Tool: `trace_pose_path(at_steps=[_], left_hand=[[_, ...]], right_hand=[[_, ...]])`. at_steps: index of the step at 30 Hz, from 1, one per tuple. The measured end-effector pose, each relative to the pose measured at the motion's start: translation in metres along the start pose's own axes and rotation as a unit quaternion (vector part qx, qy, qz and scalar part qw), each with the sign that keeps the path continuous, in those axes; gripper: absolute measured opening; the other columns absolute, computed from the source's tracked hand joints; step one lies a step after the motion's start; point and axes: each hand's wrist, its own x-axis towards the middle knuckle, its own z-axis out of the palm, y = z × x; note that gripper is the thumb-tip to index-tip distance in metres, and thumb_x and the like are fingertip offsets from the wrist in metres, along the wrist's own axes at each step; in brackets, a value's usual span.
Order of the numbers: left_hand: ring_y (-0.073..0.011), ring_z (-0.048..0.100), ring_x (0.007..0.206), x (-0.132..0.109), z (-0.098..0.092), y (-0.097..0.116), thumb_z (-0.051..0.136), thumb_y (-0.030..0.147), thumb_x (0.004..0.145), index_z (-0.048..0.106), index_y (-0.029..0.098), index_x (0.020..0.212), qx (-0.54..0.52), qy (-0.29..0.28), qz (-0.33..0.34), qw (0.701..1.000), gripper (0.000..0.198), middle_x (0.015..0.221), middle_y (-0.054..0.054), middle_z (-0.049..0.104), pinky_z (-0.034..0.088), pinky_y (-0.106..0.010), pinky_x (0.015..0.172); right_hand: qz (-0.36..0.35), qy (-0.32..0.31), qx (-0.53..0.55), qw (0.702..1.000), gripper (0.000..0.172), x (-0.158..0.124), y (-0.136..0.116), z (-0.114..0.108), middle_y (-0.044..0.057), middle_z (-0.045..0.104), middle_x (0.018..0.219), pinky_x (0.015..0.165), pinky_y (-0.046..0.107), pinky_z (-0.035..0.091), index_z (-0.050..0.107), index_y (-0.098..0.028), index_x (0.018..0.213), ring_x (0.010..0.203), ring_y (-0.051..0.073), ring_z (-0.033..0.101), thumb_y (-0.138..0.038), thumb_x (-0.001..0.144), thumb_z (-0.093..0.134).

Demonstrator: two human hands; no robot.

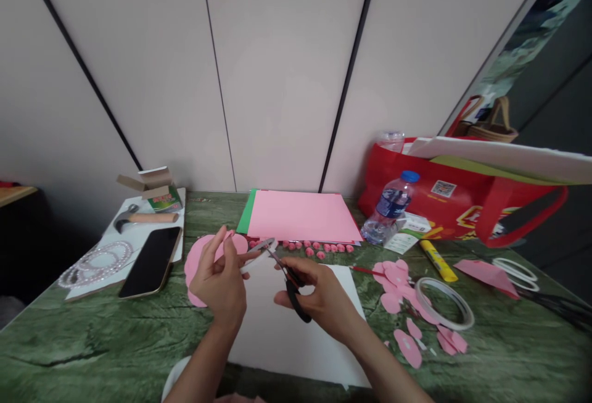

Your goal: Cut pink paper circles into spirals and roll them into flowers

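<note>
My right hand [324, 298] grips a pair of scissors [294, 299] with black handles. The blades are spread and point up and left, at a narrow white strip [256, 263] that looks like tape. My left hand [219, 282] is closed, pinching a small pink paper piece [230, 234] at the fingertips; the strip runs from its fingers toward the blades. Beneath both hands lies a white sheet [282, 341]. A scalloped pink paper shape [194, 261] is partly hidden behind my left hand. Beyond the scissors, several small pink paper rolls [319, 247] line up.
Pink sheets [300, 211] lie at the back. On the left are a phone [152, 261], a hammer [148, 218] and beads [99, 264]. To the right are pink petals [393, 276], a tape roll [466, 316], a glue stick [438, 261], a bottle [391, 205] and a red bag [416, 174].
</note>
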Motion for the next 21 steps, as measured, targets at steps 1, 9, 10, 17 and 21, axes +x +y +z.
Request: trace_pose_path(at_steps=[1, 9, 10, 17, 21], left_hand=[[-0.0134, 0.065, 0.051, 0.000, 0.000, 0.000, 0.053, 0.037, 0.074, 0.058, 0.021, 0.105, -0.001, 0.000, 0.002, 1.000, 0.035, 0.101, -0.008, 0.064, 0.038, -0.013, 0.027], [-0.0126, 0.064, 0.049, 0.000, 0.000, -0.003, 0.053, 0.037, 0.074, 0.058, 0.022, 0.105, -0.004, -0.010, 0.007, 1.000, 0.035, 0.100, -0.007, 0.064, 0.037, -0.014, 0.026], [-0.0123, 0.064, 0.048, 0.000, 0.000, -0.004, 0.053, 0.037, 0.074, 0.058, 0.021, 0.105, -0.002, -0.013, 0.011, 1.000, 0.035, 0.099, -0.007, 0.064, 0.038, -0.014, 0.026], [-0.0059, 0.058, 0.042, 0.006, -0.001, -0.007, 0.053, 0.032, 0.075, 0.061, 0.020, 0.102, 0.048, -0.005, 0.075, 0.996, 0.031, 0.096, -0.006, 0.064, 0.038, -0.012, 0.027], [-0.0056, 0.056, 0.040, 0.004, 0.002, -0.014, 0.055, 0.031, 0.073, 0.064, 0.020, 0.095, 0.061, -0.131, 0.066, 0.987, 0.026, 0.094, -0.005, 0.063, 0.035, -0.013, 0.024]], right_hand=[[0.000, -0.002, 0.008, 1.000, 0.036, 0.000, 0.000, 0.000, -0.003, 0.049, 0.066, 0.058, 0.023, 0.039, 0.063, -0.020, 0.092, 0.060, 0.011, 0.043, -0.031, 0.058, 0.071], [0.032, -0.016, 0.044, 0.998, 0.028, 0.001, 0.010, 0.001, -0.004, 0.049, 0.057, 0.047, 0.020, 0.033, 0.064, -0.018, 0.078, 0.051, 0.009, 0.040, -0.035, 0.057, 0.070], [0.030, -0.014, 0.034, 0.999, 0.028, 0.001, 0.012, 0.001, -0.004, 0.050, 0.057, 0.046, 0.020, 0.033, 0.064, -0.018, 0.077, 0.051, 0.010, 0.041, -0.036, 0.057, 0.070], [0.021, 0.082, -0.239, 0.967, 0.025, 0.007, 0.021, -0.039, -0.002, 0.060, 0.066, 0.052, 0.021, 0.034, 0.065, -0.024, 0.085, 0.062, 0.015, 0.053, -0.033, 0.062, 0.068], [0.094, -0.001, -0.439, 0.893, 0.037, 0.007, 0.037, -0.066, 0.002, 0.064, 0.080, 0.057, 0.023, 0.034, 0.064, -0.026, 0.087, 0.075, 0.019, 0.058, -0.008, 0.055, 0.067]])
